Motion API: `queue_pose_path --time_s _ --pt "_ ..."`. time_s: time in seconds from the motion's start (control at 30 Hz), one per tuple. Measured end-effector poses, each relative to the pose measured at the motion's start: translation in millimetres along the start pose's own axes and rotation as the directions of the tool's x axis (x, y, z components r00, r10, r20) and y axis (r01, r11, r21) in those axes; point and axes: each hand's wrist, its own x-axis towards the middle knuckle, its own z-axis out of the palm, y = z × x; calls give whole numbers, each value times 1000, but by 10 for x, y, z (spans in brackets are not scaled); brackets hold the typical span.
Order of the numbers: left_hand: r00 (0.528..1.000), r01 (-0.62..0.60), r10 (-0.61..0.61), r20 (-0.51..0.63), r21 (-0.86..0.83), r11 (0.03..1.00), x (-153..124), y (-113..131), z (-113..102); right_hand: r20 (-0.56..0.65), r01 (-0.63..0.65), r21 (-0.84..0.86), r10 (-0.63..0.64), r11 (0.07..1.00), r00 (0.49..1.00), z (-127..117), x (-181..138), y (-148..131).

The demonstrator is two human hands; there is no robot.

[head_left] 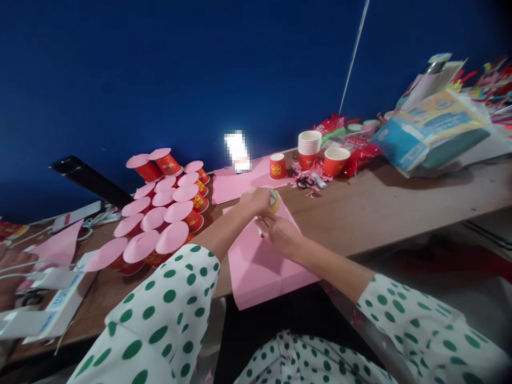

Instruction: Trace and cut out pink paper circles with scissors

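Note:
My left hand is closed around a small roll of clear tape held just above a pink paper sheet that lies on the wooden table and hangs over its near edge. Close beside it, my right hand is pinched shut over the sheet, seemingly on the tape's loose end, which is too small to make out. Both of my sleeves are white with green dots.
Several red paper cups capped with pink discs are clustered at left. Farther back are more pink paper, a lone red cup, a cup stack, scissors, red packets and a blue box. Another person's hand rests at far left.

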Motion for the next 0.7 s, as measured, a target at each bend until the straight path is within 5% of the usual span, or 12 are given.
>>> queue_pose_path --time_s 0.43,0.7 --pt "1000 6 -7 -26 -23 1000 1 -12 15 -37 -65 243 76 968 996 -304 -306 180" --pt "1000 6 -6 11 -45 999 0 3 -8 -90 -63 366 103 929 991 -291 -431 347"
